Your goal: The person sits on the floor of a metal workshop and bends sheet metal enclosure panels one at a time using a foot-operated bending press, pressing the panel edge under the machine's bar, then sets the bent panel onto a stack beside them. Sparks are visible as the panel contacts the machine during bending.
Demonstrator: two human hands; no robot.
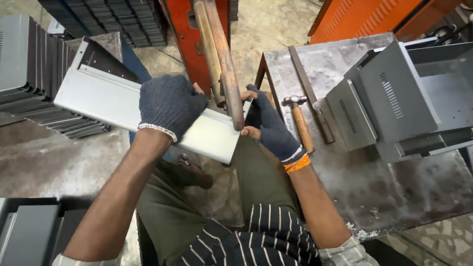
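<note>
Even soft daylight, faint shadows, sharp focus, wide-angle edge stretch

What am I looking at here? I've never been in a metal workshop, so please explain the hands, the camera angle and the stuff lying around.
The one picture comes from a camera on the person's head, looking down at their lap. Both hands wear dark knit gloves. The left hand and right hand hold a pale bent sheet-metal panel against a rusty machine arm. On the metal table to the right lie a hammer, a flat bar and grey vented casings. More panels are stacked at the left.
</note>
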